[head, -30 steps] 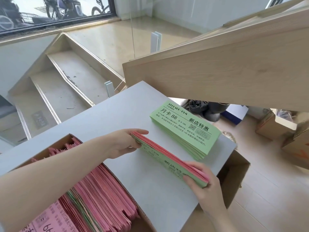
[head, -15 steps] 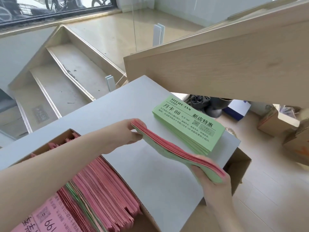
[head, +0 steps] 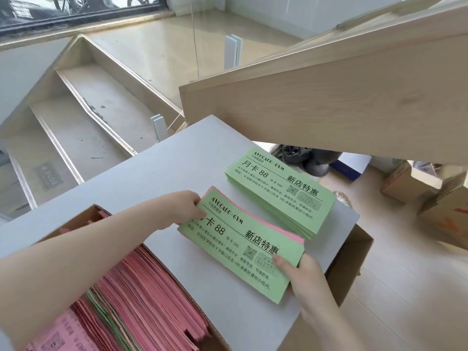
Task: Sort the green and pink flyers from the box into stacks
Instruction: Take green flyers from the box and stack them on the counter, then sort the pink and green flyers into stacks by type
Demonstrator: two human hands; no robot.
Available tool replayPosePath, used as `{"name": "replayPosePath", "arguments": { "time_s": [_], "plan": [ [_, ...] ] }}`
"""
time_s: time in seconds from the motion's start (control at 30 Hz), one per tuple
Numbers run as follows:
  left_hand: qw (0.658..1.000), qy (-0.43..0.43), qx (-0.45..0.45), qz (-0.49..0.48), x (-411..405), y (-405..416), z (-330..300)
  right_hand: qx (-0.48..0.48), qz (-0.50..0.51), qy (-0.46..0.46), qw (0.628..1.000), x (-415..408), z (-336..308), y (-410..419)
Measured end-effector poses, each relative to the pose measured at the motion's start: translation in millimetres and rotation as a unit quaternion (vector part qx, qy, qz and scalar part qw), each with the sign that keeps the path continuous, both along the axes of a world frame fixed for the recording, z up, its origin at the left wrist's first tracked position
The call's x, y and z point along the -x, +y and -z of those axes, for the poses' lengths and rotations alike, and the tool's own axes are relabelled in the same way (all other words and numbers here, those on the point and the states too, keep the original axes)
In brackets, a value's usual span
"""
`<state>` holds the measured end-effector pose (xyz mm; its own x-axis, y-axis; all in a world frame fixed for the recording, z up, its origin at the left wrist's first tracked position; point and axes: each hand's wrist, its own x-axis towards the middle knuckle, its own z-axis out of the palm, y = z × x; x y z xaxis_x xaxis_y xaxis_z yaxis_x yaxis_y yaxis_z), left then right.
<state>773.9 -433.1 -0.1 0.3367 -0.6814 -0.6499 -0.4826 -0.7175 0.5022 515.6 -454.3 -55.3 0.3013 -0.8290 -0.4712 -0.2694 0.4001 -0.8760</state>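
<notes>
Gripping a mixed bundle of flyers (head: 240, 243) at both short ends: left hand (head: 181, 211) pinching the far-left end with thumb on the green top sheet and fingers curled underneath, right hand (head: 302, 274) clamped on the near-right end, thumb pressed flat beside the printed QR code. Showing a green face upward, printed "AVOCADO·GYM" and "88", with pink sheet edges peeking out along the far long side beneath it. Held low over the grey table (head: 157, 173), roughly level; cannot tell whether touching the surface or just above it. Lying just beyond, on the same grey top, a tidy stack of green flyers (head: 281, 191), same print facing up, parallel to the held bundle and close beside it without touching. Sitting at the near-left, an open cardboard box (head: 93, 211) packed with flyers on edge, mostly pink flyers (head: 152, 295) with a thin band of green ones among them toward the near side. Resting below the table's right edge, another open cardboard box (head: 354, 254) on the pale wooden floor. Rising at the far left, a flight of stairs (head: 76, 117); slanting overhead at right, a broad wooden panel (head: 329, 102).
</notes>
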Motion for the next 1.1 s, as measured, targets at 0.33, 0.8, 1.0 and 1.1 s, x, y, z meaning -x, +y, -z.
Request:
{"name": "replayPosePath", "arguments": {
  "time_s": [0.33,0.8,1.0,1.1],
  "plan": [
    [0.999,-0.031,0.040,0.015,6.4,-18.9,-0.1,0.043,-0.022,0.160,0.986,5.5,0.0,-14.2],
    [0.910,-0.275,-0.080,0.301,18.1,2.6,13.5,0.218,-0.210,0.394,0.868,13.6,-19.4,30.8],
    [0.890,-0.331,-0.060,0.308,19.2,-4.6,15.2,0.317,-0.241,0.427,0.812,6.4,-16.5,36.3],
    [0.893,-0.335,-0.058,0.294,17.7,-5.0,16.4,0.327,-0.235,0.431,0.807,4.9,-13.9,36.7]
  ]
}}
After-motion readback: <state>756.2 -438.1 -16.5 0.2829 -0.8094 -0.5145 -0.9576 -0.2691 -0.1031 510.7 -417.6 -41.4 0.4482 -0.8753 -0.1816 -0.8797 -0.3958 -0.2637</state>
